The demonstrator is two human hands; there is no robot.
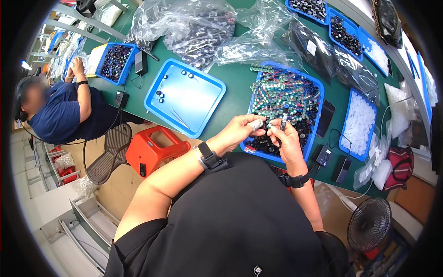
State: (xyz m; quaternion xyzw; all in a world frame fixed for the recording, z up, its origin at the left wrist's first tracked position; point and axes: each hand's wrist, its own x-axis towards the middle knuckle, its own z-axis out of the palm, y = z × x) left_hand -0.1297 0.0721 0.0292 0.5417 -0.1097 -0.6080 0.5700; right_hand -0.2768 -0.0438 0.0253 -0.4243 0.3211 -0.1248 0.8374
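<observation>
Both of my hands work close together over the near part of a blue tray (318,85). The tray holds strings of green and teal bead-like parts (277,90) with coloured wires, and loose black parts (272,147). My left hand (240,131) is closed, its fingertips pinching a small dark part (264,124); a greyish wrap shows on one finger. My right hand (288,141) is closed round a marker pen (284,114), standing nearly upright between its fingers. Its fingertips meet a small teal part (271,127) next to the left fingertips. Exactly how the pieces join is too small to tell.
Left of me lies a blue tray (214,90) with several black parts and tweezers (180,119). Clear bags (198,37) lie behind. A phone (326,117) and a tray of white parts (359,122) are right. A person (60,106) sits left, beyond a red stool (154,150).
</observation>
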